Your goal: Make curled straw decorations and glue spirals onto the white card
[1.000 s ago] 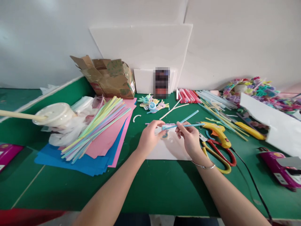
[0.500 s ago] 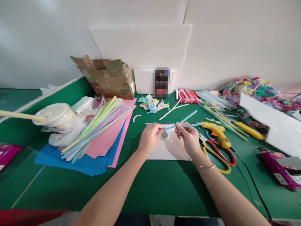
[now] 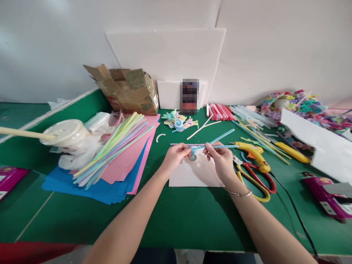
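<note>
My left hand (image 3: 174,159) and my right hand (image 3: 221,160) meet over a white sheet (image 3: 192,175) on the green table (image 3: 176,216). Both pinch a thin light-blue strip (image 3: 220,146) that runs level toward the right. Its left end curls into a small coiled spiral (image 3: 192,157) under my left fingertips. A silver bangle (image 3: 238,193) circles my right wrist. A second blue strip (image 3: 222,136) lies slanted just behind the hands.
Pink and blue paper with a fan of pastel strips (image 3: 115,148) lies at left, beside a lidded cup (image 3: 64,132) and cardboard box (image 3: 128,90). A yellow glue gun (image 3: 254,152), red-yellow scissors (image 3: 255,181), loose strips and finished coils (image 3: 178,121) sit at right and back.
The strip's left end has been wound further into a coil, which now shows below my left fingers. Both hands stay in nearly the same spot.
</note>
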`<state>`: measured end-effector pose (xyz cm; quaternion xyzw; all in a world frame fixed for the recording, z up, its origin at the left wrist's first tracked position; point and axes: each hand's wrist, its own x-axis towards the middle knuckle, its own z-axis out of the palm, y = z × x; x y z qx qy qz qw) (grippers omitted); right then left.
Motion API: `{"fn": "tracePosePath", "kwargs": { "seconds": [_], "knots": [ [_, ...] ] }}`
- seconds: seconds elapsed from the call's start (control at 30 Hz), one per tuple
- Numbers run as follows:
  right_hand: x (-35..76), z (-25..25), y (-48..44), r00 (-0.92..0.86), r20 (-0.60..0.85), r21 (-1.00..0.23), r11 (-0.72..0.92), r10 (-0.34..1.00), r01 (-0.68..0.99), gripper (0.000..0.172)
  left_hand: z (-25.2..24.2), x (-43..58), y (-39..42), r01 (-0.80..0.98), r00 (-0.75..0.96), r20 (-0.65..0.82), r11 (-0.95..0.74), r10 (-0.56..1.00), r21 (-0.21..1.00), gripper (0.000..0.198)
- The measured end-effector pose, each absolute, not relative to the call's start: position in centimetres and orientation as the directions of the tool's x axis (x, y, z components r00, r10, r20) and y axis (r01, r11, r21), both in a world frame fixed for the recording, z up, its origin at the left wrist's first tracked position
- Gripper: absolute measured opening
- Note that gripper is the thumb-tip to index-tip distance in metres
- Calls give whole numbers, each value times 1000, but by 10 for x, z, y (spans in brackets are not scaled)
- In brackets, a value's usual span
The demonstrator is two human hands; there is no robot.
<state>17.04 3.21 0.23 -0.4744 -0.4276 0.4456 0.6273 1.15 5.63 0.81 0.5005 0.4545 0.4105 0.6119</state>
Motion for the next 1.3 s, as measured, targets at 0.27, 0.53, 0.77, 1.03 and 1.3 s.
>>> {"fn": "tracePosePath", "kwargs": {
  "seconds": [0.27,0.53,0.77,1.03,1.3],
  "knots": [
    [169,5,32,250,59,-979,104,966,-173,29,10,9,56,325,149,375,-403,915,856,20],
    [171,6,31,264,40,-979,90,964,-181,31,0,1,60,688,290,588,-592,755,420,18],
    [167,5,30,193,21,-978,60,981,-197,33,5,3,58,627,446,626,-722,639,291,19],
    [164,3,27,189,1,-979,39,982,-199,31,5,12,48,604,534,656,-784,533,146,19],
    [162,5,26,144,37,-988,58,989,-144,30,-1,13,48,651,438,694,-734,571,193,18]
  ]
}}
